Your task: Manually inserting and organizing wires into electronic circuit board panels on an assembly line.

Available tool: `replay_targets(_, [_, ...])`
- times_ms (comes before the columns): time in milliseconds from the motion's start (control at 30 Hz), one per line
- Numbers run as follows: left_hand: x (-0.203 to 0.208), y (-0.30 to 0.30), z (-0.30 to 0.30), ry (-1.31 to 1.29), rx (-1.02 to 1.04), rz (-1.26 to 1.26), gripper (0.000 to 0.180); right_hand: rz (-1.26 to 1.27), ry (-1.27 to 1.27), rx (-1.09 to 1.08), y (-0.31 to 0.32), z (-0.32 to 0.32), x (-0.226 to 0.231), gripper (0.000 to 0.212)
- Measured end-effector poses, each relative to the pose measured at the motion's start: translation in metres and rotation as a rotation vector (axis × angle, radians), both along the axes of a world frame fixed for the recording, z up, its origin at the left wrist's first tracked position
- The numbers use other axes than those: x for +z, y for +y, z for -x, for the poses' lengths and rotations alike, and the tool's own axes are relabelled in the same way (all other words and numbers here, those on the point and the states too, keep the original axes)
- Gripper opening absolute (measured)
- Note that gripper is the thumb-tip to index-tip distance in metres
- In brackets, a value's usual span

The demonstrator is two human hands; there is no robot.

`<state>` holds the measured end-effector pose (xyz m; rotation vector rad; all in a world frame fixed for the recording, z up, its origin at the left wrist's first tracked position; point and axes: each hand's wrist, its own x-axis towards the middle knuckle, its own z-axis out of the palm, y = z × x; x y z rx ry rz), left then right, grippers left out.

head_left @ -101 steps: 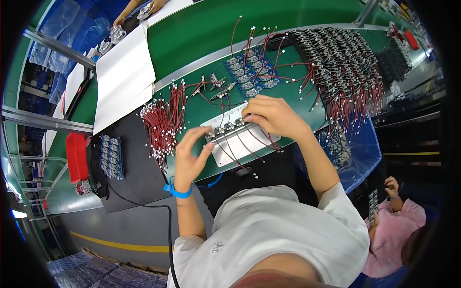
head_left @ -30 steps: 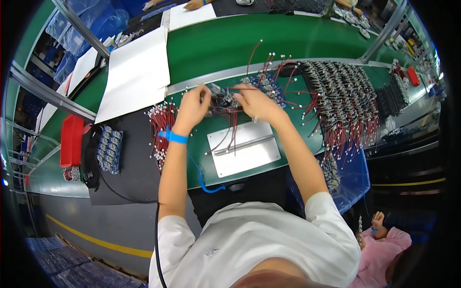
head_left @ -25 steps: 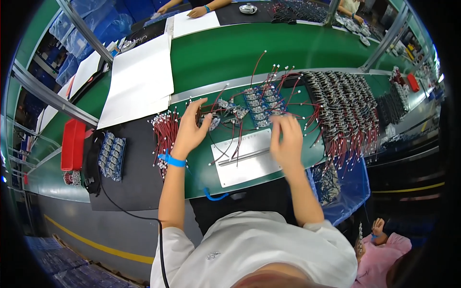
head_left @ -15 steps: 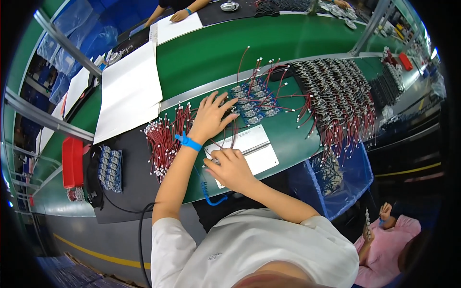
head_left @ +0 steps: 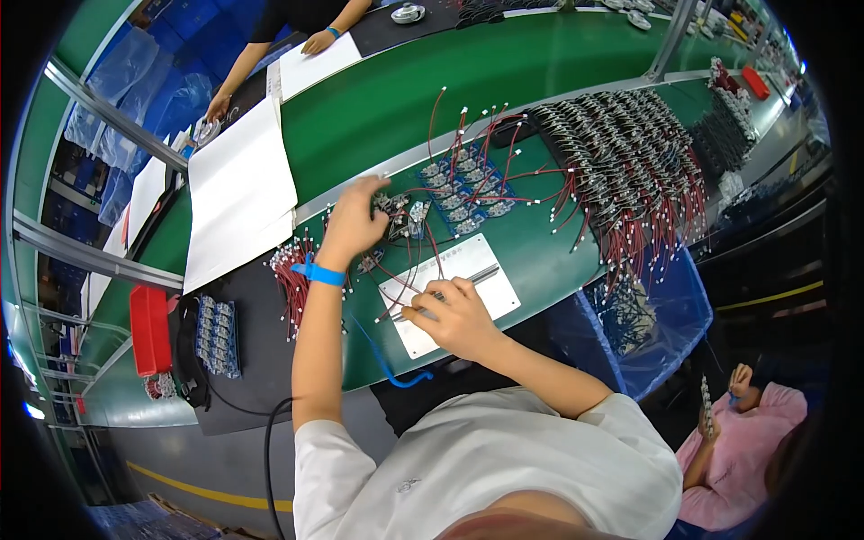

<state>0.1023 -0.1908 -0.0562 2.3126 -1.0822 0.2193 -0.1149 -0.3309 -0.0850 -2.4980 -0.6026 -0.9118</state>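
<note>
My left hand (head_left: pixel 354 223), with a blue strap (head_left: pixel 319 273) at its wrist, is beside a small cluster of circuit boards (head_left: pixel 396 216) with red and black wires. Its thumb stands apart from its fingers, and I see nothing held in it. My right hand (head_left: pixel 457 317) rests over a white metal plate (head_left: pixel 490 292) that has a slotted bar across it. Its fingers are bent and drawn together; whatever lies under them is hidden. Thin wires run from the cluster onto the plate. Behind the plate lies a panel of blue circuit boards (head_left: pixel 468 189) with red wires attached.
Red wires with white connectors (head_left: pixel 290 279) lie left of my left hand. A large pile of wired boards (head_left: pixel 621 162) is at right, above a blue-lined bin (head_left: pixel 661 315). White sheets (head_left: pixel 238 193), a red bin (head_left: pixel 150 328) and another board panel (head_left: pixel 217 337) are at left. Two co-workers are nearby.
My left hand has moved left from the blue panel and turned on edge, uncovering the small board cluster. My right hand stays at the plate. The far co-worker's arm now reaches left.
</note>
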Motion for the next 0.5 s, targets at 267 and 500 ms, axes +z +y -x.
replay_targets(267, [-0.018,-0.079,-0.081,0.319,0.075,0.11,0.027,0.014,-0.021,-0.056,0.003,0.008,-0.007,0.025])
replay_targets(500, [-0.037,-0.097,-0.102,0.475,-0.017,-0.272,0.037,-0.189,-0.082,-0.303,-0.036,0.05,-0.014,0.031])
